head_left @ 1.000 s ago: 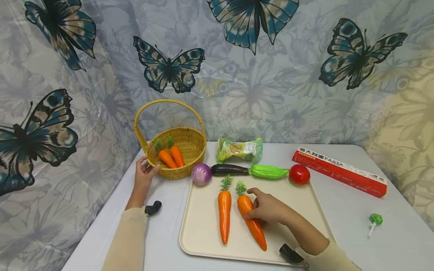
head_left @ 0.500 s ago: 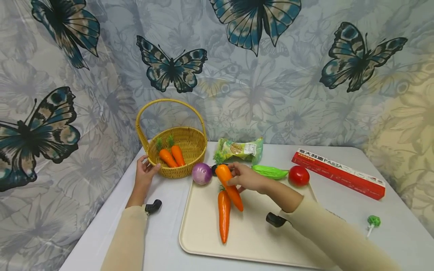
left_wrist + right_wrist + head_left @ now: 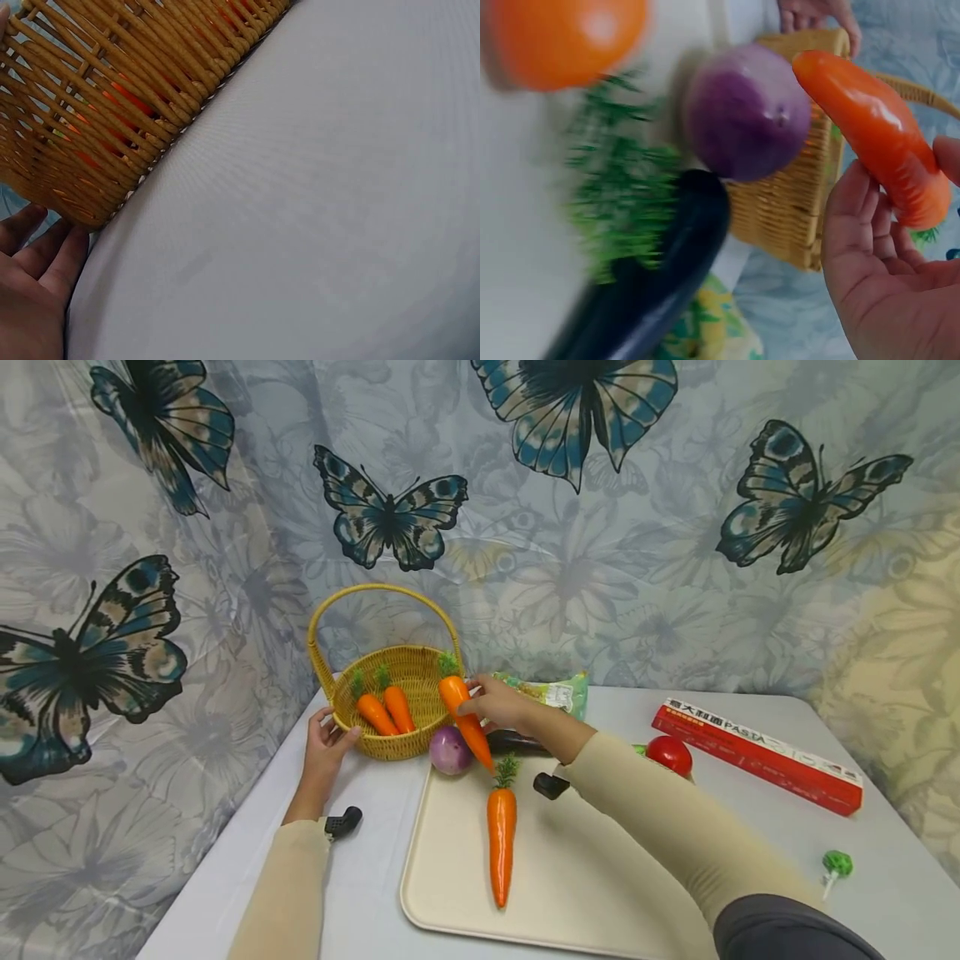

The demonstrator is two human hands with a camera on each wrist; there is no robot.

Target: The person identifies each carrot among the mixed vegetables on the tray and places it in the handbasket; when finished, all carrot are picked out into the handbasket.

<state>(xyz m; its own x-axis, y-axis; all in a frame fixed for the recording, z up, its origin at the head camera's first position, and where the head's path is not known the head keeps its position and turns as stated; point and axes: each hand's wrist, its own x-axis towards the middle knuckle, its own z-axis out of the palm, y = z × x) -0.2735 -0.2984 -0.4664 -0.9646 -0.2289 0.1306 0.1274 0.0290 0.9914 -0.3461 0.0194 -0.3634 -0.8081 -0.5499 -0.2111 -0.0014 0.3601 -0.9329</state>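
Note:
My right hand [image 3: 504,708] pinches an orange toy carrot [image 3: 463,717] between thumb and fingers, raised near the right rim of a wicker basket [image 3: 392,746]. In the right wrist view, the same carrot [image 3: 881,131] lies across the fingers, its tip near a purple onion [image 3: 746,112]. Two smaller-looking carrots [image 3: 377,715] lie inside the basket. My left hand [image 3: 326,750] holds the basket's left side, thumb at the rim; the left wrist view shows its fingers [image 3: 66,262] against the woven wall. Another carrot [image 3: 501,847] lies on the cream tray [image 3: 585,893].
A dark eggplant [image 3: 516,742] lies beside the onion along the tray's back edge. A green snack packet [image 3: 570,695], partly hidden by my right arm, stands behind. To the right are a tomato [image 3: 669,755], a red pasta box [image 3: 757,755] and a green lollipop-like piece [image 3: 837,863].
My right hand has lifted the right-hand carrot off the tray and carried it left and back to the basket's right rim. My left hand stays at the basket.

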